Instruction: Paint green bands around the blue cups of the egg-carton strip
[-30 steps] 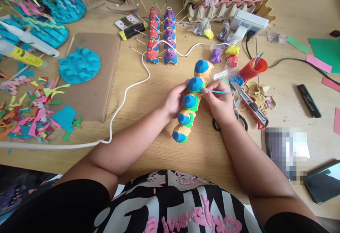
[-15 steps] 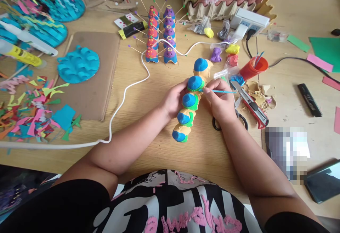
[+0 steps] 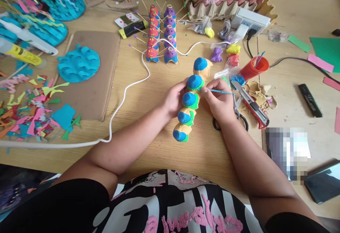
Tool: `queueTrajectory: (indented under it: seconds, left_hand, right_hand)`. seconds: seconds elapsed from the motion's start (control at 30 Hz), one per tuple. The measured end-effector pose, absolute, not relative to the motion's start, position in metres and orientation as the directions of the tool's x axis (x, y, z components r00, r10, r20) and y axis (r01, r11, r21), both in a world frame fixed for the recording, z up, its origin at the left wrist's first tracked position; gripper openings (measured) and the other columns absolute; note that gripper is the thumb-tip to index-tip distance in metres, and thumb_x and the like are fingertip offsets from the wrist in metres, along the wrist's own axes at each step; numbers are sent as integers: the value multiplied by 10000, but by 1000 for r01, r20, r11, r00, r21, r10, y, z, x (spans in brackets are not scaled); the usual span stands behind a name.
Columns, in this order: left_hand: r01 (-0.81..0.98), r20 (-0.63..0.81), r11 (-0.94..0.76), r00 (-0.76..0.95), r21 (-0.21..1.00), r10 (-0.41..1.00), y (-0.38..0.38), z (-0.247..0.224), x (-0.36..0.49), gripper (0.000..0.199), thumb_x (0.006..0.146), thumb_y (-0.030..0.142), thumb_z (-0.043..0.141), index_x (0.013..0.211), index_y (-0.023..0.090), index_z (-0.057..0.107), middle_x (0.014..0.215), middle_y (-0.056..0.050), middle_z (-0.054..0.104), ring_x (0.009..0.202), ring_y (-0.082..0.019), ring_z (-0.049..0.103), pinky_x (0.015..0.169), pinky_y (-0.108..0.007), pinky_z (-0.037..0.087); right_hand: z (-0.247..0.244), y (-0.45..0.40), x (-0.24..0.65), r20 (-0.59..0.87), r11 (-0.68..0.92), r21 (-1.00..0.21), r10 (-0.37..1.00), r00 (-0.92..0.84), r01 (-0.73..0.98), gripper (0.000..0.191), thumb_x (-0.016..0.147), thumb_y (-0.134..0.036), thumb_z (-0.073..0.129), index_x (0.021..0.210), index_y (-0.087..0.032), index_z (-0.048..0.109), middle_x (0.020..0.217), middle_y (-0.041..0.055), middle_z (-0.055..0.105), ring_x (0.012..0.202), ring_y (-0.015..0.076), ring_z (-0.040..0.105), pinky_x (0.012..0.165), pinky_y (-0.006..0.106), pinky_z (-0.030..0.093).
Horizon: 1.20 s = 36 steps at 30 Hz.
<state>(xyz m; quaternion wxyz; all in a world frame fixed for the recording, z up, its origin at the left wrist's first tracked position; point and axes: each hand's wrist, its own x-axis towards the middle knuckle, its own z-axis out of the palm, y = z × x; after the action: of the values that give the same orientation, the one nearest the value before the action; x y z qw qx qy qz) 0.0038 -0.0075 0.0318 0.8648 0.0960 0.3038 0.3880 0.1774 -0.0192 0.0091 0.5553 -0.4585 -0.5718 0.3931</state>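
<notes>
A strip of egg-carton cups (image 3: pixel 204 73), tan with blue clay caps and green clay on several of them, slants across the middle of the table. My left hand (image 3: pixel 175 98) is closed around its left side near the second and third cups, with some fingers hidden beneath. Between the thumb and fingers of my right hand (image 3: pixel 220 100) is a thin blue modelling tool (image 3: pixel 219 91), its tip by the green clay on the second cup. Black-handled scissors (image 3: pixel 236 111) lie under and beside my right hand, partly covered by it.
Two finished-looking egg-carton strips, red-blue (image 3: pixel 152 41) and purple-blue (image 3: pixel 170 41), stand behind. A white cable (image 3: pixel 124 95) crosses the table. Right are a red cutter knife (image 3: pixel 252 105), orange cup (image 3: pixel 252 69) and power strip (image 3: pixel 251 20); left, cardboard (image 3: pixel 106 70) and paper scraps (image 3: pixel 34 119).
My right hand and the blue modelling tool have shifted very slightly, with the tool's tip drawn a little back to the right. The egg-carton strip stays almost in place in my left hand.
</notes>
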Motion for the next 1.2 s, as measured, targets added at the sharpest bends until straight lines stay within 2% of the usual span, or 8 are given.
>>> queueTrajectory:
  seconds: [0.27,0.53,0.7,0.83,1.0,1.2]
  left_hand:
    - [-603,-464,696,525,389,714,-8,29,4,403,1114,413,531,824,174,676,591,8,614,443,-120,580,456,-210,470]
    - [-599,-467,688,509,410,723,-7,30,4,408,1124,399,508,840,162,681,587,12,608,442,-129,587,457,-233,467]
    - [-614,-527,720,515,323,676,-7,34,5,356,1107,412,537,876,180,677,613,-5,654,466,-138,623,479,-220,450]
    - [-609,-522,722,520,328,676,-6,32,4,349,1091,438,570,859,194,664,599,0,656,464,-144,615,492,-220,446]
    - [-590,-466,715,546,376,696,-5,31,3,443,1138,415,448,827,182,660,595,-8,633,464,-149,622,462,-224,460]
    - [-591,-498,727,540,350,678,-5,33,3,440,1129,443,479,809,190,644,587,12,595,446,-126,601,445,-204,463]
  right_hand:
    - [10,-19,178,276,276,-961,961,-8,-24,553,818,-679,911,749,-238,586,735,-42,567,673,118,476,655,300,391]
    - [11,-19,178,271,269,-962,962,26,55,563,782,-675,940,743,-230,597,727,-47,568,680,116,475,688,307,395]
    - [10,-20,177,308,304,-947,951,29,98,510,828,-643,917,764,-236,617,730,-47,581,675,119,495,693,315,413]
    - [8,-20,177,343,339,-933,939,19,119,469,866,-610,897,783,-238,625,742,-46,587,688,119,521,691,312,421]
    - [6,-20,178,370,364,-917,929,10,165,434,900,-586,876,804,-241,631,753,-42,596,704,123,542,704,317,434]
    - [6,-19,176,392,379,-901,920,20,213,501,914,-712,797,812,-249,637,757,-33,609,714,136,554,705,328,458]
